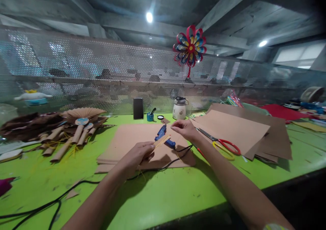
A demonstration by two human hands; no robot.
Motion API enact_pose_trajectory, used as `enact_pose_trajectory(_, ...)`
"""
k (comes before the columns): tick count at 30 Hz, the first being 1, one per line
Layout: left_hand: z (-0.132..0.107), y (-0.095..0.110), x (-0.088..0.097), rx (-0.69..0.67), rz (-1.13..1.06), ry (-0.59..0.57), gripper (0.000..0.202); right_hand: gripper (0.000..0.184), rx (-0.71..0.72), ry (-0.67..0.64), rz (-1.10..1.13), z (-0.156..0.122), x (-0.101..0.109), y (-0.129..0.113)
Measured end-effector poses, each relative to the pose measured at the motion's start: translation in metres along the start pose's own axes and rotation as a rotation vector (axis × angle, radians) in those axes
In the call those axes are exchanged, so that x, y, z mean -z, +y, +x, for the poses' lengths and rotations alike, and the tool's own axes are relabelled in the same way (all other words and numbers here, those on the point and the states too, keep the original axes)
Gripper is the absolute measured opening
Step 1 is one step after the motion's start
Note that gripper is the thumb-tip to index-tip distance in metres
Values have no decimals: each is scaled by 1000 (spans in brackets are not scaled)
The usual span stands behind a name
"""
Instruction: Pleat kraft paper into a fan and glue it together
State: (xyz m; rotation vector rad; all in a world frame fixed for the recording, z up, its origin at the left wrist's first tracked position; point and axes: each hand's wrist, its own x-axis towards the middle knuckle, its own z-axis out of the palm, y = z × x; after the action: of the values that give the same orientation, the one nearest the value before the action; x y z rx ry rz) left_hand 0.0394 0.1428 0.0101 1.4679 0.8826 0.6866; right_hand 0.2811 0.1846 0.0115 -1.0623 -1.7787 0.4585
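Observation:
My left hand [142,152] is closed on a small brown paper strip [160,142] with thin yellow strands along its edge. To its right, my right hand [187,129] has thumb and fingers pinched together; anything between the tips is too small to make out. Just beyond the strip, a blue hot glue gun [161,132] lies on a stack of brown kraft paper sheets [127,133], partly hidden by the strip. Its black cord [165,166] crosses the paper's front edge. Scissors [221,144] with red and yellow handles lie beside my right forearm.
Paper fans with rolled handles [77,133] lie at the left of the green table [178,192]. Large kraft sheets [236,128] spread out at the right. Along the back stand a black phone-like slab [138,108], a blue pot [150,116] and a white bottle [179,109].

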Motion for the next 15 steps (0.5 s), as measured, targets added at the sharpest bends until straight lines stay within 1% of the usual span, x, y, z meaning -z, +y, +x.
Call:
enact_pose_trajectory(4,0,0,1,-35,52,-51,25,18,-10,-2,-23,-5,5,5)
enact_pose_trajectory(8,-1,1,-1,-24,80,-43,26,15,-21,-45,-73,-9,7,8)
enact_pose_trajectory(11,-1,3,0,-32,80,-52,25,14,-27,-65,-120,-12,6,7)
enact_pose_trajectory(15,0,4,5,8,78,-76,26,14,-17,-104,-163,-14,3,2)
